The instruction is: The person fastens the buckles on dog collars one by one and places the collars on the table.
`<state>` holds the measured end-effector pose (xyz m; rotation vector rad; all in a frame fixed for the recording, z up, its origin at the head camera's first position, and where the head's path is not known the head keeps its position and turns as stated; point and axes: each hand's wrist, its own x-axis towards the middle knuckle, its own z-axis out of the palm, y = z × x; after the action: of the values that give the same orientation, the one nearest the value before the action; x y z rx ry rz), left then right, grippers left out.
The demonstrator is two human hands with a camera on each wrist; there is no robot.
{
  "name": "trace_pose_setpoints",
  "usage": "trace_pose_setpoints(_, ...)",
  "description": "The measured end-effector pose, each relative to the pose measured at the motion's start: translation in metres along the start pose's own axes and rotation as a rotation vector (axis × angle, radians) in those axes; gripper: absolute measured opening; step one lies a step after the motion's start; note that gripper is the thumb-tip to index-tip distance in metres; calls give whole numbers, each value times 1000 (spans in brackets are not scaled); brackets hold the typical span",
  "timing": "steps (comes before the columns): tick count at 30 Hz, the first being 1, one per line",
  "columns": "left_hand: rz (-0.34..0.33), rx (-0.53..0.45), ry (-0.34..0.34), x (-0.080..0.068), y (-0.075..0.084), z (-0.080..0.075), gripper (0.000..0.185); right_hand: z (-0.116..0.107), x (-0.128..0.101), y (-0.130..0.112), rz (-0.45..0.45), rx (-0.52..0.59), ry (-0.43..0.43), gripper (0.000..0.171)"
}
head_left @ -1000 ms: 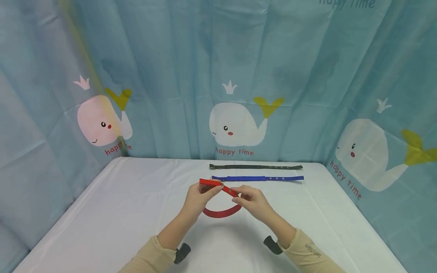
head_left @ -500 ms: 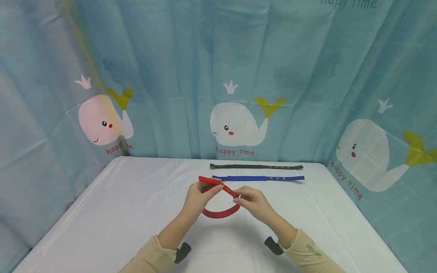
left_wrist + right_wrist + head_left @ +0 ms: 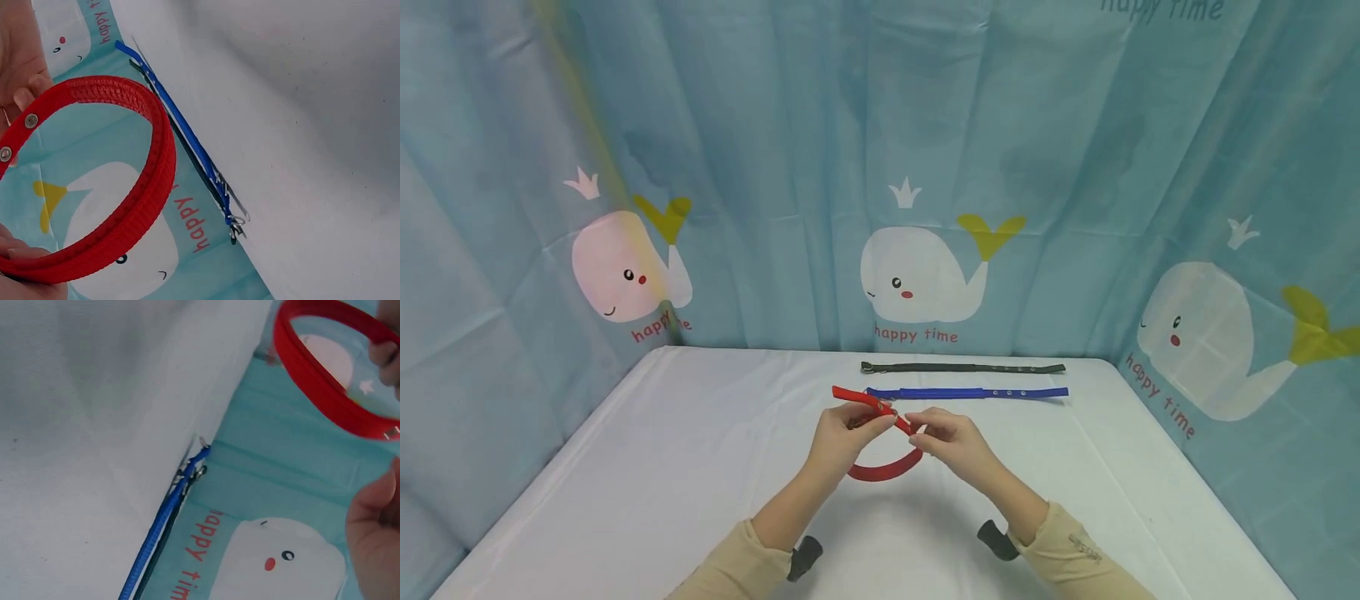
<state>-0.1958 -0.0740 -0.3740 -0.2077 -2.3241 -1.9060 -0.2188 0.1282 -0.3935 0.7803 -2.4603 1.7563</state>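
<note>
A red pet collar (image 3: 883, 472) with metal eyelets is bent into a loop and held up over the table. My left hand (image 3: 841, 435) pinches it by the metal buckle, where the strap overlaps. The strap's free end (image 3: 848, 394) sticks out to the left past those fingers. My right hand (image 3: 951, 439) pinches the strap on the right side of the loop. In the left wrist view the padded band of the red collar (image 3: 147, 206) shows, with two eyelets near the right hand. Fingers partly hide the buckle.
Behind the hands a blue collar (image 3: 940, 393) lies straight on the white table (image 3: 625, 467). A dark green collar (image 3: 940, 367) lies parallel beyond it, near the back edge. A light blue curtain (image 3: 775, 208) with whale prints surrounds the table.
The red collar's free end reaches further left past the buckle, and the loop looks slightly smaller. My left hand has shifted a little to the right. The blue and green collars stay put.
</note>
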Motion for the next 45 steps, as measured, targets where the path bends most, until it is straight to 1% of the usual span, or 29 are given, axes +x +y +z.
trace_pose_setpoints(3, -24, 7, -6, 0, 0, 0, 32, -9, 1, -6, 76, 33, 87, 28)
trace_pose_setpoints(5, -42, 22, -15, 1, 0, 0, 33, -14, 4, -13, 67, 46, 127, 27)
trace_pose_setpoints(7, -51, 34, -33, 1, 0, 0, 34, -18, 9, -21, 16, 23, 119, 27)
trace_pose_setpoints(10, -35, 51, -73, 1, 1, 2, 33, -19, 16, -34, -94, -77, 54, 28)
trace_pose_setpoints(14, -9, 87, -135, 2, -1, 4, 30, -14, 25, -49, -200, -200, -66, 29)
trace_pose_setpoints(18, -17, 119, -186, 2, -3, 6, 30, -10, 30, -59, -264, -275, -169, 28)
trace_pose_setpoints(20, -19, 124, -202, 1, -3, 6, 30, -9, 32, -61, -280, -300, -193, 24)
trace_pose_setpoints(23, -4, 146, -219, 1, -4, 7, 28, -8, 32, -63, -275, -315, -220, 18)
trace_pose_setpoints(26, 20, 172, -217, 0, -4, 7, 24, -8, 32, -63, -239, -295, -237, 15)
trace_pose_setpoints(30, 39, 203, -212, -1, -4, 6, 24, -8, 31, -63, -168, -228, -217, 14)
trace_pose_setpoints(34, 11, 218, -227, -1, -4, 6, 26, -9, 30, -63, -136, -113, -189, 14)
trace_pose_setpoints(36, 1, 204, -235, -1, -4, 6, 27, -9, 30, -64, -140, -57, -177, 14)
trace_pose_setpoints(38, -4, 186, -231, -2, -5, 5, 28, -10, 30, -63, -148, -30, -156, 14)
trace_pose_setpoints(40, 1, 161, -219, -3, -7, 4, 32, -11, 29, -61, -150, -17, -119, 16)
trace_pose_setpoints(45, -14, 125, -126, -8, -11, -2, 36, -18, 25, -51, -138, 13, -30, 23)
